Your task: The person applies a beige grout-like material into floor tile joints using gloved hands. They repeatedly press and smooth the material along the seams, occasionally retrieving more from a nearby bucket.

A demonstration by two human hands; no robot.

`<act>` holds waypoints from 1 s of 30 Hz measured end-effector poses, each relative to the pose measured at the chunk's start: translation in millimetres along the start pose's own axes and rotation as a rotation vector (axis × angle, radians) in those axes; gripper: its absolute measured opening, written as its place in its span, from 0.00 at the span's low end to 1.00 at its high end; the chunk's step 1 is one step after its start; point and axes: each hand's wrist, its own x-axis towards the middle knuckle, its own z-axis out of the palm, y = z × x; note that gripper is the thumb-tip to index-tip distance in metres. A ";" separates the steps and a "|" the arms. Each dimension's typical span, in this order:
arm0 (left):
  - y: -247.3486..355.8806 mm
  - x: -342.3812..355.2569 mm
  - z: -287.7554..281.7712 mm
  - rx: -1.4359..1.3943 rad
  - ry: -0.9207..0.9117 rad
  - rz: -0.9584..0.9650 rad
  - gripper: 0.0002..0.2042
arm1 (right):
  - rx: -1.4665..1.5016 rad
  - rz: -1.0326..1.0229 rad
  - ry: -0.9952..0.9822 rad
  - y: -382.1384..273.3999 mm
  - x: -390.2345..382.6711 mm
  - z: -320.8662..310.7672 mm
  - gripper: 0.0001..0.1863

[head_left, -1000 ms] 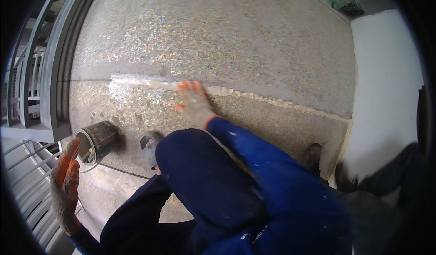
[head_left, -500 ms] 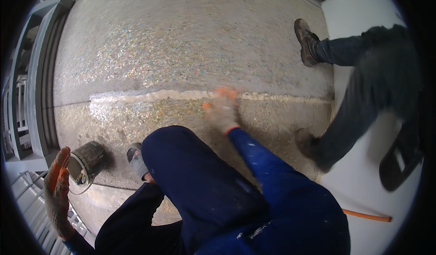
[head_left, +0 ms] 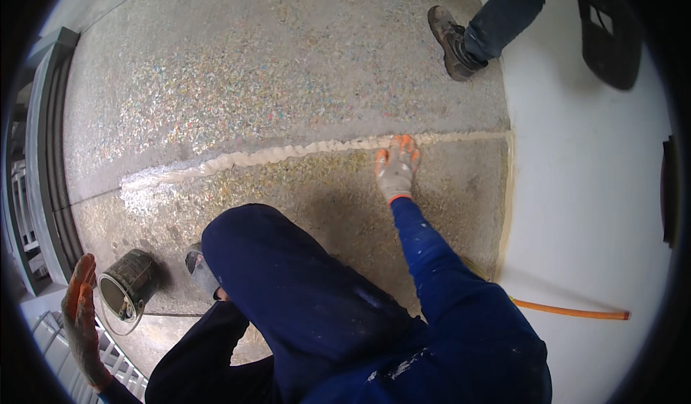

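My right hand (head_left: pixel 396 166), in a pale knit glove with orange fingertips, rests on a ragged cream strip (head_left: pixel 273 155) along a floor joint, fingers slightly apart, holding nothing visible. My left hand (head_left: pixel 80 317), gloved in orange and grey, is raised at the lower left, fingers extended, near a dirty metal bucket (head_left: pixel 138 278) with a wire handle; what is inside the bucket is too small to name. The speckled concrete floor (head_left: pixel 237 87) carries whitish smears at the strip's left end. My dark-blue knee and a grey shoe are below the strip.
A grey railing (head_left: pixel 50 152) borders the left. A white wall or panel (head_left: pixel 583 188) runs down the right, with an orange rod or hose (head_left: pixel 568 309) along its lower part. Another person's dark trousered leg and boot (head_left: pixel 453 44) are at the upper right, beside a dark object (head_left: pixel 604 51) I cannot make out.
My right hand has moved rightward along the strip. The other person has stepped farther up along the right side, uncovering the wall. My left hand stays raised; the view has shifted.
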 end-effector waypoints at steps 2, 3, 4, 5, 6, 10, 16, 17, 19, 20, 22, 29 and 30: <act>-2.1 -2.6 1.0 -0.014 -0.032 -0.015 0.32 | -0.043 -0.060 0.054 -21.8 3.4 7.4 0.42; -2.8 -3.7 2.1 -0.021 -0.044 -0.017 0.32 | -0.060 -0.072 0.004 -30.6 8.2 5.3 0.42; -3.5 -4.6 3.2 -0.010 -0.042 -0.031 0.32 | -0.032 -0.127 0.048 -36.3 14.7 -0.4 0.42; -3.9 -4.6 4.3 0.003 -0.045 -0.045 0.33 | -0.041 -0.148 0.015 -39.4 22.6 -7.9 0.42; -4.6 -4.1 5.5 0.035 -0.053 -0.073 0.33 | -0.026 -0.193 0.062 -40.7 30.3 -16.2 0.42; -6.5 1.7 7.2 0.032 -0.062 -0.062 0.36 | -0.027 -0.220 -0.082 -43.4 42.9 -37.4 0.46; -2.4 5.5 5.1 0.030 -0.055 -0.010 0.36 | -0.020 -0.357 -0.058 -67.4 40.3 -24.3 0.48; -0.5 6.6 5.5 0.052 -0.043 -0.006 0.36 | -0.011 -0.341 -0.029 -69.3 42.6 -21.7 0.49; 4.0 9.0 7.0 0.064 -0.052 0.019 0.35 | 0.001 -0.333 0.002 -68.9 48.8 -19.3 0.50; 6.1 10.1 8.2 0.048 -0.062 0.038 0.35 | 0.002 -0.353 0.012 -67.1 51.9 -19.8 0.50; 11.0 10.0 9.4 0.046 -0.053 0.054 0.34 | -0.018 -0.366 -0.038 -64.4 55.5 -24.2 0.51; 17.9 9.2 11.2 0.040 -0.057 0.030 0.35 | -0.063 -0.322 -0.168 -88.5 47.5 -49.7 0.55; 17.7 9.9 11.3 0.066 -0.069 0.018 0.35 | -0.081 -0.320 -0.225 -92.7 47.1 -51.6 0.55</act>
